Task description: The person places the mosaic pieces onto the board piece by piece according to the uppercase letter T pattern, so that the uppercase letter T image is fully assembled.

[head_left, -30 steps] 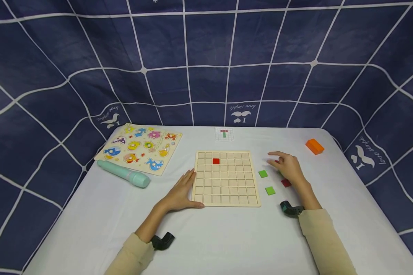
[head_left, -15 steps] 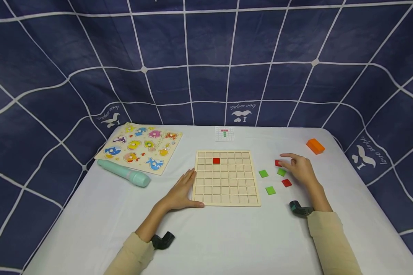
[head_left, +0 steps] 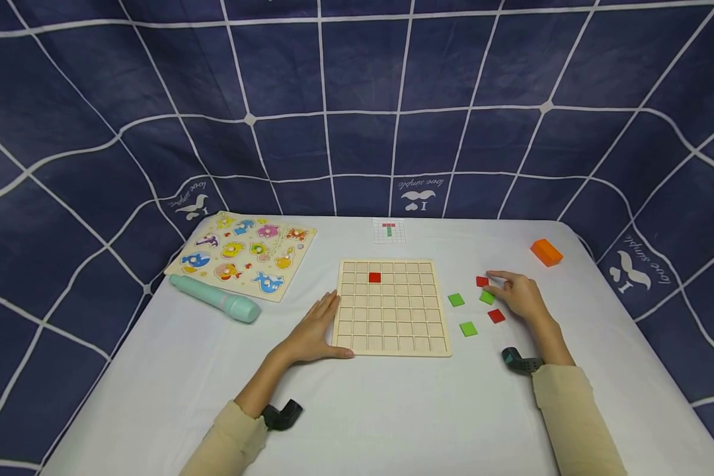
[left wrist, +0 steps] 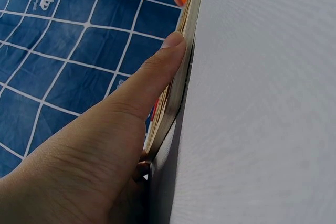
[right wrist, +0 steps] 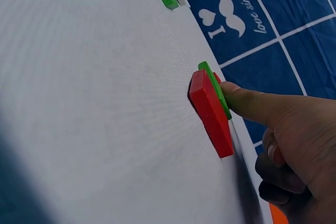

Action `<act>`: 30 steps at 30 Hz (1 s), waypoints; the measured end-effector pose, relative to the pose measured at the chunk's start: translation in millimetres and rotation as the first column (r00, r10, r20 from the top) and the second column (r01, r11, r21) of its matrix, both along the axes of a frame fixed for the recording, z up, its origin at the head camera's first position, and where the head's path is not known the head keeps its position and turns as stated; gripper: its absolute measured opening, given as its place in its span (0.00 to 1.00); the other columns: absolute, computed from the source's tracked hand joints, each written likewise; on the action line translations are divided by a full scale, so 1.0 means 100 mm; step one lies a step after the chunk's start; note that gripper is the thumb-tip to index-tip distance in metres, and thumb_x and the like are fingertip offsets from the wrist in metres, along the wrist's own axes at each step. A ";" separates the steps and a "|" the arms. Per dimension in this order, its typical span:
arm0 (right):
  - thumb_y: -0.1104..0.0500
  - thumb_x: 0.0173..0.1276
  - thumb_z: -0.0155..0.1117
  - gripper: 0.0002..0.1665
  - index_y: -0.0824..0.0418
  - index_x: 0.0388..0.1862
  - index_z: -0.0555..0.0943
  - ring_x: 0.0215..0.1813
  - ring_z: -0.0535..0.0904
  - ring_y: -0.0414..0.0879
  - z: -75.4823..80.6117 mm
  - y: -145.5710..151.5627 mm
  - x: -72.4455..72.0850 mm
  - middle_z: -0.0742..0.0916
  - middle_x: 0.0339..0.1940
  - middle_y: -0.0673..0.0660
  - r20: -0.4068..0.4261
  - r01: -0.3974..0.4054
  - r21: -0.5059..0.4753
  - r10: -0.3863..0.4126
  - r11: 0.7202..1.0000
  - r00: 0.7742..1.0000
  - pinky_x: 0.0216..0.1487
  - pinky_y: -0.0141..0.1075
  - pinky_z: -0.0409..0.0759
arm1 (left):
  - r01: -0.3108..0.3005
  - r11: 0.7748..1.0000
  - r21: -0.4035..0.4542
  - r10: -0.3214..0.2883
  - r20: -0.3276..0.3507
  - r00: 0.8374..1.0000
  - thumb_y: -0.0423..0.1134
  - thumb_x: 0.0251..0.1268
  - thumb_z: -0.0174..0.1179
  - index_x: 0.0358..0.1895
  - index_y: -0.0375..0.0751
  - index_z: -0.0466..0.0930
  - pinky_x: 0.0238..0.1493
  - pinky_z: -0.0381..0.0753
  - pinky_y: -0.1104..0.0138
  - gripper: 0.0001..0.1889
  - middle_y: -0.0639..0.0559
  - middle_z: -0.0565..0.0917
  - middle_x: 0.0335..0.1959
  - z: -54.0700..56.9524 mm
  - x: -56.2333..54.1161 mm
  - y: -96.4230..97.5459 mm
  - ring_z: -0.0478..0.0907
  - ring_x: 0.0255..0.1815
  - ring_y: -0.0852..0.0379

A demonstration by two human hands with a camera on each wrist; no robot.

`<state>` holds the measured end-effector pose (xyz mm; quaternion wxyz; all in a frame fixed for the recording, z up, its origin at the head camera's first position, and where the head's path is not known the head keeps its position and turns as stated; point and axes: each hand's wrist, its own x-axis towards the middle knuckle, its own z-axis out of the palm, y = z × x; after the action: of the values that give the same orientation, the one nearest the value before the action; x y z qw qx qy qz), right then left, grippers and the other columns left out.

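The wooden grid board [head_left: 393,317] lies on the white table, with one red tile [head_left: 375,277] in an upper cell. My left hand [head_left: 312,334] rests at its lower left corner, fingers straight along the left side; in the left wrist view the thumb [left wrist: 152,72] lies against the front edge. Right of the board, my right hand [head_left: 522,297] has thumb and index finger at opposite edges of the farthest loose red tile [head_left: 482,281], pinching it while it lies on the table. Close by are a green tile [head_left: 486,297] and another red tile [head_left: 496,316].
Two more green tiles, one farther [head_left: 456,300] and one nearer [head_left: 468,329], lie beside the board. A pattern card [head_left: 389,231] sits behind it. An animal puzzle [head_left: 244,254] and a mint microphone-shaped object [head_left: 214,299] are at left, an orange block [head_left: 546,252] at right.
My right hand has moved right and slightly back toward the table, uncovering the loose tiles, and its finger and thumb have come down around the farthest red one. My left hand has stayed still.
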<state>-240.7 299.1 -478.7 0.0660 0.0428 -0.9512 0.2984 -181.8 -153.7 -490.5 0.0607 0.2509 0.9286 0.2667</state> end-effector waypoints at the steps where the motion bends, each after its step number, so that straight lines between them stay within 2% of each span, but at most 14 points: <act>1: 0.53 0.59 0.68 0.24 0.64 0.52 0.80 0.15 0.60 0.45 -0.01 0.00 0.00 0.66 0.10 0.51 -0.005 -0.003 -0.001 0.003 1.000 1.000 0.17 0.34 0.57 | 0.001 1.000 -0.001 -0.001 0.000 1.000 0.71 0.35 0.65 0.72 0.35 0.41 0.71 0.37 0.61 0.66 0.44 0.41 0.74 0.00 0.00 0.00 0.35 0.74 0.51; 7: 0.55 0.59 0.68 0.20 0.64 0.47 0.82 0.14 0.60 0.44 -0.03 0.01 0.01 0.66 0.10 0.50 -0.033 -0.006 -0.017 0.005 1.000 0.999 0.16 0.33 0.56 | 0.000 1.000 -0.003 0.000 0.001 1.000 0.71 0.34 0.65 0.73 0.35 0.41 0.71 0.37 0.61 0.66 0.44 0.41 0.74 0.00 0.00 0.00 0.35 0.74 0.51; 14: 0.52 0.59 0.67 0.20 0.62 0.48 0.82 0.16 0.61 0.46 -0.02 0.01 0.01 0.67 0.11 0.51 -0.013 0.016 -0.009 -0.016 1.000 1.000 0.18 0.34 0.58 | 0.002 1.000 0.014 -0.002 -0.015 1.000 0.71 0.34 0.65 0.72 0.34 0.42 0.71 0.39 0.60 0.66 0.43 0.43 0.74 -0.02 0.00 0.00 0.36 0.74 0.50; 22: 0.54 0.60 0.67 0.20 0.61 0.49 0.80 0.14 0.58 0.46 0.21 -0.10 0.04 0.65 0.11 0.52 -0.090 0.004 0.000 -0.004 1.000 0.996 0.13 0.33 0.55 | -0.002 1.000 0.007 0.002 -0.008 1.000 0.72 0.33 0.65 0.72 0.34 0.42 0.71 0.38 0.60 0.66 0.43 0.42 0.74 -0.01 0.01 0.00 0.35 0.74 0.51; 30: 0.55 0.56 0.70 0.20 0.59 0.48 0.81 0.14 0.58 0.45 0.42 -0.51 0.03 0.64 0.10 0.50 -0.176 -0.040 -0.017 0.036 0.999 0.984 0.13 0.33 0.55 | -0.001 1.000 -0.002 0.001 0.000 1.000 0.72 0.34 0.64 0.72 0.35 0.41 0.71 0.36 0.62 0.67 0.44 0.41 0.74 -0.02 -0.01 -0.01 0.34 0.74 0.51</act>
<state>-237.6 248.4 -436.8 0.1445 0.0865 -0.9376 0.3044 -182.4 -154.6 -492.0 0.0607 0.2502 0.9289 0.2660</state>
